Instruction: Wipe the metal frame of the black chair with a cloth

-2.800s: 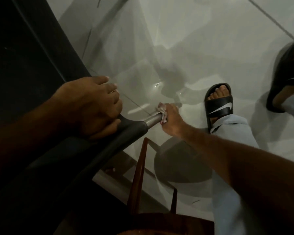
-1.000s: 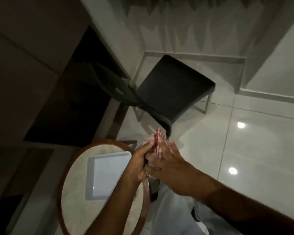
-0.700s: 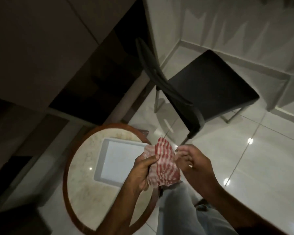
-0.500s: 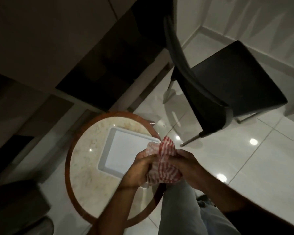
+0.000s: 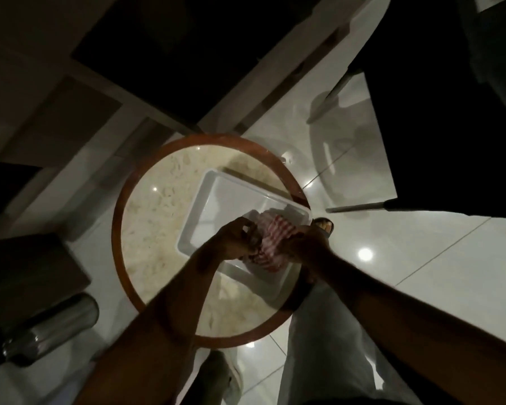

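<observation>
No wiping was under way: both hands were off the black chair [image 5: 438,118], whose metal frame [image 5: 358,206] stood beyond the round table's [image 5: 146,206] far right edge. The red-checked cloth [image 5: 270,242] was bunched over the white tray [image 5: 216,197] near that edge, the left hand [image 5: 235,239] and right hand [image 5: 306,244] pinching it between closed fingers, so the wiping looked finished or paused

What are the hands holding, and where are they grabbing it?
Both hands hold the red-and-white checked cloth over the white tray: the left hand pinches its left edge, the right hand grips its right side.
</observation>
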`<action>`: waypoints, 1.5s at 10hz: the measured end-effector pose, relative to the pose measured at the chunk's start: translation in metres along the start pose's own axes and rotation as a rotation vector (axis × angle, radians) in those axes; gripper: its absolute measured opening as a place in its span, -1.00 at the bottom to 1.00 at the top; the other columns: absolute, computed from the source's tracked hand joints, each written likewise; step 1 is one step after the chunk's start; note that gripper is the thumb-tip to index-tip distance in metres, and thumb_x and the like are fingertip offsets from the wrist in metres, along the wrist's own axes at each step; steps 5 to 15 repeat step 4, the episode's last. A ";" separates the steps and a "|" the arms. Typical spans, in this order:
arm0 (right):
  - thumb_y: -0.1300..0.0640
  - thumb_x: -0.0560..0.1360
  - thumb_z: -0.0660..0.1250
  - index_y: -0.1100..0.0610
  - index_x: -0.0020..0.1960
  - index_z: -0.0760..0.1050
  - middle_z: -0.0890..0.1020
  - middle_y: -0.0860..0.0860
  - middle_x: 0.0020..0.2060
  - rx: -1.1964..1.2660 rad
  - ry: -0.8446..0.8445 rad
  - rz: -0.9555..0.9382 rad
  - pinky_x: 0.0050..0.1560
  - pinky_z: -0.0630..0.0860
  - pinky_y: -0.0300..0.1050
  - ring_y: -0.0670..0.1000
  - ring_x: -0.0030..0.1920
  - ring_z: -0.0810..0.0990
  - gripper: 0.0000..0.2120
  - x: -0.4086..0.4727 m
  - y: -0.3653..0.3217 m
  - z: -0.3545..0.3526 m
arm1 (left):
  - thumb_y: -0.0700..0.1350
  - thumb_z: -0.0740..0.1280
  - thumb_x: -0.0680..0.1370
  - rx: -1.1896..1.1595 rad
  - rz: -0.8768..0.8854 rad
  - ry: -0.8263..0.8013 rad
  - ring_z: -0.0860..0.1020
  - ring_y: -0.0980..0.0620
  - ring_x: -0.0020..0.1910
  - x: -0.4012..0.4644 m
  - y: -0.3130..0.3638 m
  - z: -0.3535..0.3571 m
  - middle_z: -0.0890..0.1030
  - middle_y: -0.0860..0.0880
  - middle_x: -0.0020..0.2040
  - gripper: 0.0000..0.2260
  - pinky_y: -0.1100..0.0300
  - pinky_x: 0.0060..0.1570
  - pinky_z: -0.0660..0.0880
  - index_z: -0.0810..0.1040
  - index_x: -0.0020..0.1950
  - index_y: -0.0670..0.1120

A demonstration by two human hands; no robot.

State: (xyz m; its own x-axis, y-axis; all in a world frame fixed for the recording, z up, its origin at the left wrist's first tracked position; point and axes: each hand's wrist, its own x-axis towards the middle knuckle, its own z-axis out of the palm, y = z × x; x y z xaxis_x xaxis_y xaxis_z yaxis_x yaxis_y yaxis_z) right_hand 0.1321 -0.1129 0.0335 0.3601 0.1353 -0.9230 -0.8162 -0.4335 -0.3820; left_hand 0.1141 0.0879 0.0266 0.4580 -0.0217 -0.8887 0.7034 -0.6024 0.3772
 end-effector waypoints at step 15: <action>0.05 0.60 0.30 0.30 0.35 0.46 0.58 0.23 0.31 -0.733 0.167 -0.072 0.26 0.49 -0.06 0.20 0.34 0.55 -0.58 0.010 -0.056 0.006 | -0.03 0.40 0.48 0.152 0.061 0.190 0.59 -0.23 0.16 0.007 -0.008 0.031 0.63 -0.18 0.18 -0.55 0.06 0.14 0.50 0.43 0.33 -0.11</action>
